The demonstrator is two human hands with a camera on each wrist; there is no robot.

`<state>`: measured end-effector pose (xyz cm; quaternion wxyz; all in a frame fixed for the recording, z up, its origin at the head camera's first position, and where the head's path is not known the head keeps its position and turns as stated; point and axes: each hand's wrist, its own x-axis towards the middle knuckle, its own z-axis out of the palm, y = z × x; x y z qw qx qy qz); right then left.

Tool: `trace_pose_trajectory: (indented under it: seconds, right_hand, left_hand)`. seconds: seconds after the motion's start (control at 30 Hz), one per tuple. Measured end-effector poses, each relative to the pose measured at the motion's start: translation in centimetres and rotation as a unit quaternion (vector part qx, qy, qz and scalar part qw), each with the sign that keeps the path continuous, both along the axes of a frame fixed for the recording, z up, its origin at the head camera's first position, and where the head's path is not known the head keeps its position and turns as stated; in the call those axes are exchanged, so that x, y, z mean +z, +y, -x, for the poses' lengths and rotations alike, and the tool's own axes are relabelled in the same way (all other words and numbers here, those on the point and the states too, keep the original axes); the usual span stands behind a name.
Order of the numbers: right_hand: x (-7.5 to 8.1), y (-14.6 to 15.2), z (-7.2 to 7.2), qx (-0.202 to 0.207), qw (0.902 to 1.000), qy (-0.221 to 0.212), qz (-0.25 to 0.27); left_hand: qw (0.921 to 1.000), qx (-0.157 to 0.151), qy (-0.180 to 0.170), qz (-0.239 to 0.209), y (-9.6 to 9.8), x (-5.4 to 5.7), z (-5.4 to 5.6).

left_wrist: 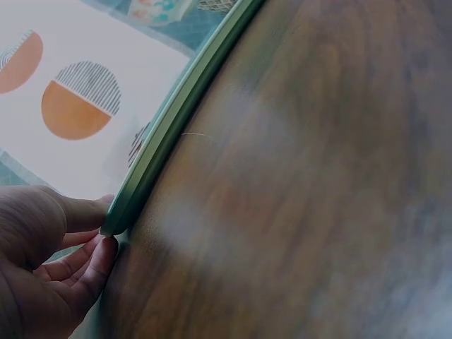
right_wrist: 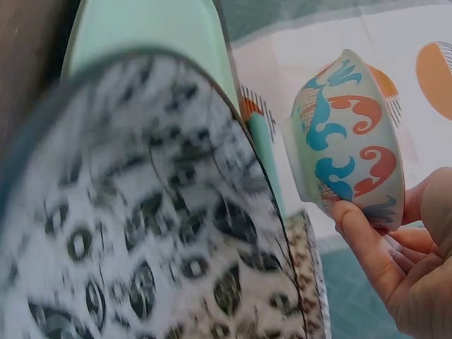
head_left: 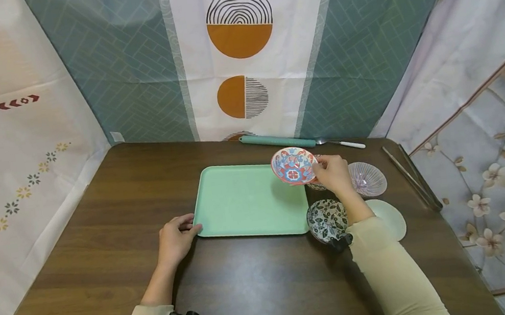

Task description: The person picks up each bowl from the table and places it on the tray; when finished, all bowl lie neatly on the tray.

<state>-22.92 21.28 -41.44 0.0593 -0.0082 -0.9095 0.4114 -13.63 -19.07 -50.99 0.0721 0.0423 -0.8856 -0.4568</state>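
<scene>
My right hand (head_left: pixel 331 172) holds a small bowl (head_left: pixel 294 166) with a red and blue pattern by its right side, raised over the right end of a mint green tray (head_left: pixel 247 199). In the right wrist view the bowl (right_wrist: pixel 357 141) is tipped on its side, thumb and fingers pinching its wall. At the tray's near left corner my left hand (head_left: pixel 177 240) grips the edge; the left wrist view shows the fingers (left_wrist: pixel 92 272) against the tray's rim (left_wrist: pixel 166 120). A bowl with dark leaf patterns (head_left: pixel 327 220) stands just below my right wrist.
Right of the tray are a purple-striped bowl (head_left: pixel 367 178) and a pale green plate (head_left: pixel 390 220), partly behind my right sleeve. Another patterned bowl (head_left: pixel 316 186) is mostly hidden by my right hand. Farther back lie a teal stick (head_left: pixel 277 140), a white-handled utensil (head_left: pixel 351 144) and, at right, chopsticks (head_left: pixel 404 172).
</scene>
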Motion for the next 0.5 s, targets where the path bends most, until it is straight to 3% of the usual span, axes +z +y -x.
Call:
trace_pose_trajectory:
  seconds: [0.5]
  right_hand:
    - [-0.9,-7.1,1.7,0.065,0.9971,-0.035,0.019]
  left_hand:
    - [1.0,-0.003,-0.001,-0.007,-0.1,0.1,0.2]
